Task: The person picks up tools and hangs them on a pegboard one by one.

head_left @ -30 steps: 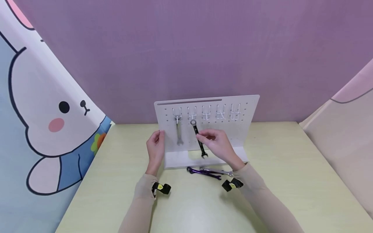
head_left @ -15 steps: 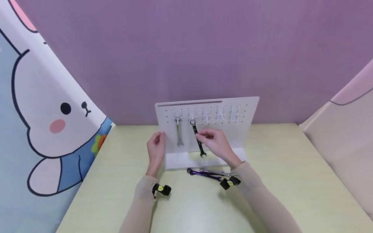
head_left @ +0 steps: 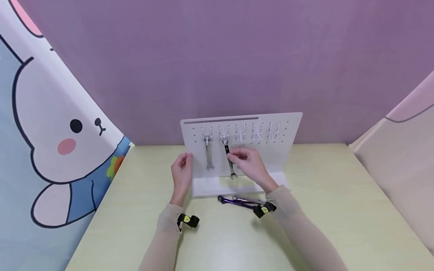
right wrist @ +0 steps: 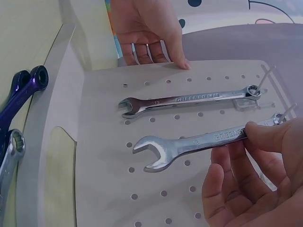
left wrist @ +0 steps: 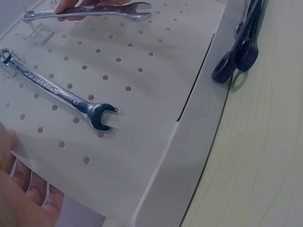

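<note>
My right hand pinches a silver combination wrench by its shank, between thumb and fingers. Its ring end is at the second hook from the left on a white pegboard, and the open jaw end points down. In the right wrist view, the hook's tip shows at the ring. Another combination wrench hangs by its ring on the leftmost hook. My left hand grips the board's left edge, thumb on the front and fingers behind.
Purple combination wrenches and a silver one lie on the table just before the board's base, partly behind my right wrist camera. Several further hooks to the right hold nothing. A purple backdrop stands behind.
My right hand has moved the wrench slightly up and toward the board, bringing its ring from below the second hook to the hook. The left hand keeps its grip on the edge.
</note>
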`<state>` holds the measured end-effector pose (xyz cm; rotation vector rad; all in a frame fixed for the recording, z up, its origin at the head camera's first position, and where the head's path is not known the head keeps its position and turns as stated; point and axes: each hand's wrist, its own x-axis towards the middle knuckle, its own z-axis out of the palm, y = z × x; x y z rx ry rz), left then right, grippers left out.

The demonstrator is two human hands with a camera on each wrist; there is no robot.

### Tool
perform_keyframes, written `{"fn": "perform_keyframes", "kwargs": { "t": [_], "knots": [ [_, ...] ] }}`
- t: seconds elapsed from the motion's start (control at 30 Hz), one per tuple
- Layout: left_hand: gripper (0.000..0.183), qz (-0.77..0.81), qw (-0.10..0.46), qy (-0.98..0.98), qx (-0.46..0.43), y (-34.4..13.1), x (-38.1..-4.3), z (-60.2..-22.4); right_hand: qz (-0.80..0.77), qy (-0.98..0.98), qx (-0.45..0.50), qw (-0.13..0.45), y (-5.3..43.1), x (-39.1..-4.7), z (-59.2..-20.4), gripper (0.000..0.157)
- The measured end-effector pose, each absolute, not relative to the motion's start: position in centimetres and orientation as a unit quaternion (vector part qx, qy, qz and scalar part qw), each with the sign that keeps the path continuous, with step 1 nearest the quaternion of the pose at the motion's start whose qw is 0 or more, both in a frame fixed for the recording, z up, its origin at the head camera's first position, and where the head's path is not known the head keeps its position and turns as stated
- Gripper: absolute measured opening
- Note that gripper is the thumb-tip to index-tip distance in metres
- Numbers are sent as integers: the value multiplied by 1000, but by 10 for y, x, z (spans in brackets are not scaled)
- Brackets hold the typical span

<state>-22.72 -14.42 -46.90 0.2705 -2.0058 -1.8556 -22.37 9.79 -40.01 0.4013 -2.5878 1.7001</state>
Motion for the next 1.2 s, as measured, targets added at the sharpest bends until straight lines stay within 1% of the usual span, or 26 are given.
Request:
{"fn": "perform_keyframes", "kwargs": {
  "t": [0.27, 0.9, 1.2],
  "knots": [
    [33, -664, 193, -715, 101, -144, -226, -473, 558, -822, 117, 6, 94, -226, -402, 24],
    [31, -661, 210, -714, 92, -142, -231, -472, 566, -817, 109, 3, 88, -235, -408, 27],
    [33, -660, 210, -716, 93, -143, -229, -470, 555, -822, 123, 31, 85, -239, -412, 24]
  ]
}}
